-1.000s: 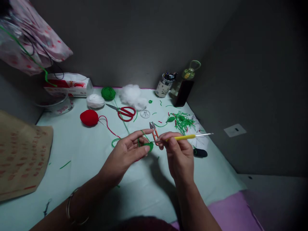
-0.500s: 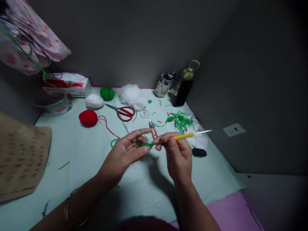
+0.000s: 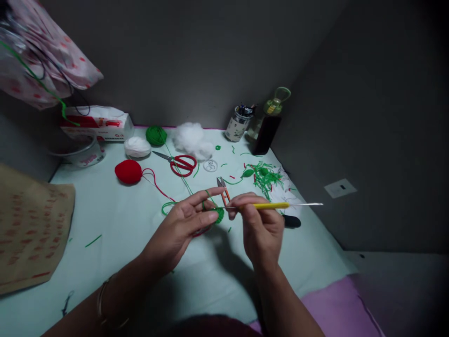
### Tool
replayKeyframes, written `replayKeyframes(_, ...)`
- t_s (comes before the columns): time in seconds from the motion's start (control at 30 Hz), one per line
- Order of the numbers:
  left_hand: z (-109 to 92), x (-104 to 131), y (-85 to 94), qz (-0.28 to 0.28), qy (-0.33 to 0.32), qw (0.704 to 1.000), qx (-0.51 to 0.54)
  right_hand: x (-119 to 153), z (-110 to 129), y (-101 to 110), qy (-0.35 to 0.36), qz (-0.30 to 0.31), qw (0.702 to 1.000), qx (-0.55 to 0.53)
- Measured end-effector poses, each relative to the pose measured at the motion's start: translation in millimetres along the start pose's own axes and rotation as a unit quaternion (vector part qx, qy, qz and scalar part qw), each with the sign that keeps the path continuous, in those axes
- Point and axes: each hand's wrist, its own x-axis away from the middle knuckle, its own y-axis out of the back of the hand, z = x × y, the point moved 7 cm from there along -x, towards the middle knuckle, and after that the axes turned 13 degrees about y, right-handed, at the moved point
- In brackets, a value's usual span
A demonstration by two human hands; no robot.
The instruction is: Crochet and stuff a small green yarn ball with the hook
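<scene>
Between the thumb and fingers of my left hand is pinched a small green crochet piece. Green yarn loops over the raised index finger and runs back to a green yarn ball. A bit of red yarn shows under that hand. My right hand grips a crochet hook by its yellow handle, nearly level. Its left tip meets the green piece; the metal end at the other side points right. Exactly how the tip sits in the stitches is too small to tell.
Behind my hands lie orange-handled snips, red scissors, a red yarn ball, a white yarn ball and white stuffing. Green yarn scraps are heaped at right, near a pen cup and a bottle. A paper bag stands left.
The crochet hook has swung from tilted up at the right to nearly level, its far end moving right and down. More of the green piece shows beyond my left thumb.
</scene>
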Motion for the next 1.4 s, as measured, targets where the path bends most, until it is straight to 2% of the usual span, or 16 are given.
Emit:
replayKeyframes(0.1,-0.6,0.9,1.7,-0.031,-0.031,0.997,-0.056,0.1,-2.5,-6.6,-0.010,0.034,0.999,0.015)
replayKeyframes(0.2,-0.5,1.9,5.8,-0.078,-0.055,0.993,-0.068,3.7,12.4,-11.4,0.081,0.064,0.987,0.123)
replayKeyframes(0.27,2.3,0.1,4.0,-0.058,-0.042,0.997,-0.022,7.7,24.6,-17.2,0.156,0.098,0.960,0.212)
replayKeyframes(0.33,7.5,-3.1,0.8,-0.026,0.004,0.999,0.033,8.7,29.0,-17.0,0.180,0.101,0.949,0.238)
replayKeyframes(0.4,9.6,-4.7,0.0,-0.015,0.036,0.997,0.064,4.6,22.9,-6.9,0.131,0.049,0.974,0.177)
replayKeyframes(0.5,5.2,-3.3,2.3,-0.029,0.022,0.998,0.058,-0.5,2.6,3.4,0.012,-0.020,0.999,0.027)
replayKeyframes(0.57,2.2,-1.5,2.0,-0.031,0.001,0.999,0.020,-1.9,-5.2,-0.5,-0.026,-0.005,0.999,-0.023)
replayKeyframes(0.63,0.4,0.1,0.8,-0.030,-0.018,0.999,-0.027,-2.0,-7.6,-3.9,-0.034,0.015,0.999,-0.025)
replayKeyframes(0.7,-1.0,1.1,0.3,-0.030,-0.031,0.997,-0.062,-0.6,-10.3,-3.4,-0.049,0.008,0.998,-0.039)
replayKeyframes(0.83,-4.1,1.9,3.4,-0.040,-0.044,0.994,-0.087,3.1,-19.5,-1.2,-0.111,-0.017,0.986,-0.125)
replayKeyframes(0.97,-5.9,2.3,8.0,-0.062,-0.040,0.992,-0.099,2.9,-19.5,-2.7,-0.120,-0.007,0.982,-0.148)
replayKeyframes(1.13,-8.0,3.7,10.2,-0.094,-0.049,0.989,-0.106,1.6,-3.2,-4.0,-0.052,0.033,0.997,-0.051)
replayKeyframes(1.23,-8.4,4.4,10.0,-0.110,-0.069,0.984,-0.121,2.0,8.8,-6.0,0.032,0.068,0.996,0.038)
replayKeyframes(1.3,-6.2,4.0,9.7,-0.106,-0.074,0.984,-0.119,4.4,17.6,-10.7,0.122,0.108,0.978,0.133)
replayKeyframes(1.4,1.5,0.7,8.3,-0.062,-0.043,0.996,-0.054,12.0,29.3,-19.3,0.262,0.152,0.911,0.279)
